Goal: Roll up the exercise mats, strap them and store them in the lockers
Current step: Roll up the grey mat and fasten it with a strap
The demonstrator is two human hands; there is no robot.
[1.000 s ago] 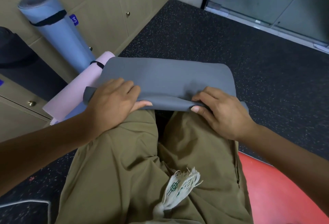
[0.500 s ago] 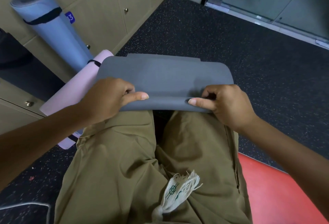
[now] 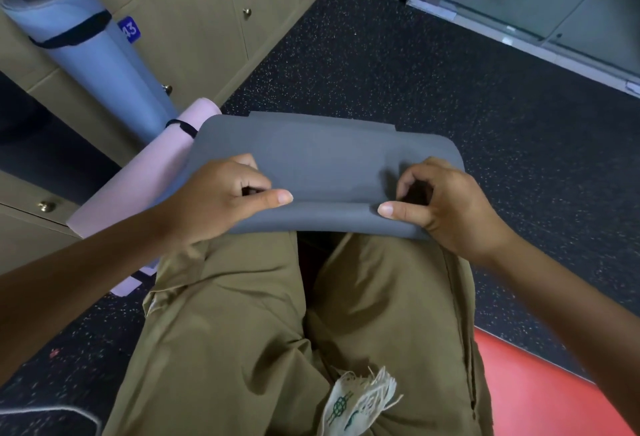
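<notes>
Both hands [image 3: 221, 200] [image 3: 446, 207] curl matte grey mat [image 3: 329, 155].

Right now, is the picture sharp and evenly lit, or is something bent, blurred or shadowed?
Head view: wide-angle bending curves the lockers and floor edges; the blue rolled mat at the left edge looks soft; the grey mat is evenly lit, with dark shadow under the curled fingers of the right hand.

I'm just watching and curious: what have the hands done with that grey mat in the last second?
Both the left hand and the right hand went from lying flat on the grey mat to curling round its near edge, thumbs forward, turning it over into a roll. The strapped blue mat and pink mat stayed by the lockers.
</notes>
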